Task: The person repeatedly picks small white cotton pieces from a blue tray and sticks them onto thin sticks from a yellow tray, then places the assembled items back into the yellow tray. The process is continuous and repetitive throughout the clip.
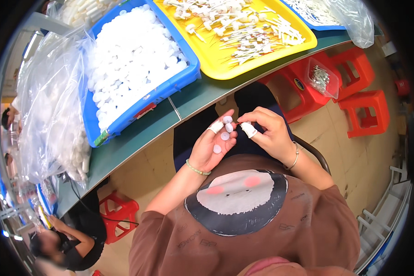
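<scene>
L hand [211, 140], ctr frame, palm up, unclenched, cradling 4 white discs [225, 135]; R hand [270, 129] pinching thin pc [238, 123] beside them, apparently mid-step; many white pcs [129, 60] remaining, blue tray [170, 86], upper L; done qty unclear.

Below the near edge of a green table [138, 133], beige tiled floor [322, 138]. Red stools [363, 101] near its right corner, another stool [118, 207] by the left end; well apart, a pale metal rack [398, 198].
</scene>
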Demonstrator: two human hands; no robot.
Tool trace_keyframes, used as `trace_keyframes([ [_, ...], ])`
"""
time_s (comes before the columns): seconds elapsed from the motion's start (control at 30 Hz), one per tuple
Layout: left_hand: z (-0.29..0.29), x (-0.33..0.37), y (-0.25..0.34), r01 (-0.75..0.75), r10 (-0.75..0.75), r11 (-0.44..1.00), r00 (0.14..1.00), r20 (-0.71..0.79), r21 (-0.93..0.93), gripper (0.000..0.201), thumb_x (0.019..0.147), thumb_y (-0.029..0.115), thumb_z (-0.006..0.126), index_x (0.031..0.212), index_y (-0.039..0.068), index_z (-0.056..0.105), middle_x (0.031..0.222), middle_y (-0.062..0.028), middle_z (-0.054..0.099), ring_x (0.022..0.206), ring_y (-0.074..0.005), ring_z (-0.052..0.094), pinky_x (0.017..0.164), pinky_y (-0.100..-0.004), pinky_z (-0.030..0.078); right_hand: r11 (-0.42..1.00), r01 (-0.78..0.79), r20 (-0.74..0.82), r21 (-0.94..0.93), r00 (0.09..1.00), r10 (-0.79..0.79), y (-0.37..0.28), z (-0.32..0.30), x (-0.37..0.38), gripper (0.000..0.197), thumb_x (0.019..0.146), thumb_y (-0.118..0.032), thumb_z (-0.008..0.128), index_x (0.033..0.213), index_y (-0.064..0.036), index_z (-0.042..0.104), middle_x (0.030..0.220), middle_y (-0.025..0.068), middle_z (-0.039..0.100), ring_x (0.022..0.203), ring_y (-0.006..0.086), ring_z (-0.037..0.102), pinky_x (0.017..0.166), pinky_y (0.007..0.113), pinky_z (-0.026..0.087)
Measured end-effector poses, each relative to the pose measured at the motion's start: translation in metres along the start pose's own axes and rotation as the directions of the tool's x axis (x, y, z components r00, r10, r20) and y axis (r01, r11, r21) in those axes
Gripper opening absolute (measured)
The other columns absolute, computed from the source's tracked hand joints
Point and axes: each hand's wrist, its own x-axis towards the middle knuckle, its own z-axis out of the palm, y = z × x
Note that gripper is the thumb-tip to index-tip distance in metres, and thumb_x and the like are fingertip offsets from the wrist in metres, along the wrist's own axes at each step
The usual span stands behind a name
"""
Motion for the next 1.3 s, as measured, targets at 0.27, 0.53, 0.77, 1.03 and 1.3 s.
trace_keyframes([
  [0.27, -0.010, -0.006, 0.003, -0.086, 0.086, 0.996, 0.996, 0.024, -0.006, 0.034, 0.096, 0.016, 0.051, 0.129, 0.006, 0.047, 0.111, -0.0104, 0.061, 0.101, -0.0199, 0.062, 0.085, -0.0320, 0.055, 0.983, 0.130, -0.101, -0.132, 0.984, -0.144, 0.004, 0.014, 0.002, 0.016, 0.071, -0.011, 0.073, 0.085, -0.0083, 0.066, 0.068, 0.0048, 0.057, 0.062, 0.0201, 0.057, 0.058, 0.032, 0.043],
  [0.53, 0.005, -0.009, 0.001, -0.150, 0.182, 0.945, 0.979, -0.086, 0.291, 0.036, 0.092, 0.009, 0.056, 0.127, 0.002, 0.049, 0.114, -0.0101, 0.061, 0.101, -0.0175, 0.062, 0.087, -0.0304, 0.054, 0.999, 0.035, -0.099, -0.039, 0.994, -0.039, 0.004, 0.018, -0.002, 0.017, 0.070, -0.011, 0.073, 0.084, -0.0096, 0.065, 0.070, 0.0034, 0.059, 0.061, 0.0191, 0.059, 0.057, 0.032, 0.043],
  [0.77, 0.018, -0.010, 0.000, -0.182, 0.229, 0.932, 0.966, -0.119, 0.314, 0.031, 0.094, 0.007, 0.053, 0.123, -0.003, 0.052, 0.115, -0.0105, 0.061, 0.103, -0.0183, 0.062, 0.091, -0.0286, 0.051, 0.979, 0.010, -0.084, -0.204, 0.996, -0.028, 0.003, 0.019, -0.003, 0.015, 0.070, -0.013, 0.072, 0.082, -0.0102, 0.064, 0.066, 0.0026, 0.056, 0.059, 0.0191, 0.058, 0.055, 0.032, 0.043],
  [1.03, 0.008, -0.007, -0.003, -0.185, 0.229, 0.933, 0.967, -0.113, 0.309, 0.031, 0.095, 0.008, 0.052, 0.123, -0.003, 0.052, 0.113, -0.0118, 0.062, 0.105, -0.0193, 0.061, 0.089, -0.0279, 0.052, 0.968, 0.017, -0.127, -0.249, 0.991, -0.050, 0.003, 0.017, -0.005, 0.014, 0.070, -0.013, 0.071, 0.081, -0.0107, 0.063, 0.065, 0.0038, 0.055, 0.057, 0.0208, 0.057, 0.054, 0.033, 0.043],
  [1.3, 0.008, -0.006, -0.004, -0.208, 0.270, 0.920, 0.950, -0.154, 0.334, 0.029, 0.090, 0.005, 0.059, 0.118, -0.002, 0.054, 0.111, -0.0112, 0.062, 0.104, -0.0192, 0.061, 0.090, -0.0281, 0.053, 0.915, 0.050, -0.089, -0.401, 0.992, -0.093, 0.004, 0.016, -0.006, 0.016, 0.070, -0.014, 0.071, 0.082, -0.0117, 0.062, 0.069, 0.0043, 0.054, 0.059, 0.0242, 0.056, 0.055, 0.034, 0.044],
])
